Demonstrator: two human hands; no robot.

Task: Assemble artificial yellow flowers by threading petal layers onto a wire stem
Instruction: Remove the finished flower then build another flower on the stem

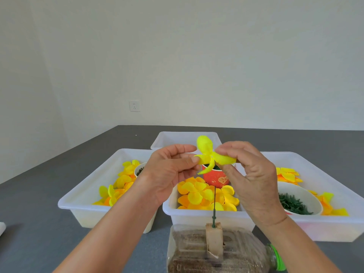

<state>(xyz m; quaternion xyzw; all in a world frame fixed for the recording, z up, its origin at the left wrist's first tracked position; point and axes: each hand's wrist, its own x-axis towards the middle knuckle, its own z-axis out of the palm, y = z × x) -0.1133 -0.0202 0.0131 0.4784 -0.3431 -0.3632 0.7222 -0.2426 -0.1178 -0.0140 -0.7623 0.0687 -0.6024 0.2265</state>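
Hiding red cup (216, 177): petal layer (211, 157)

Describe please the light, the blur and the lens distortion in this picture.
Head view: soft even light with faint shadows and no glare; the petal layer held by the left hand and right hand looks sharp; the wide lens bends the table edge and the trays.

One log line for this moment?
both hands pinch bright yellow fabric petal layer | left hand | right hand | green wire stem bare

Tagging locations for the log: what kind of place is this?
Probably a plain room set up as a craft workbench: a grey table, white trays of yellow petals, bare wall with a socket.
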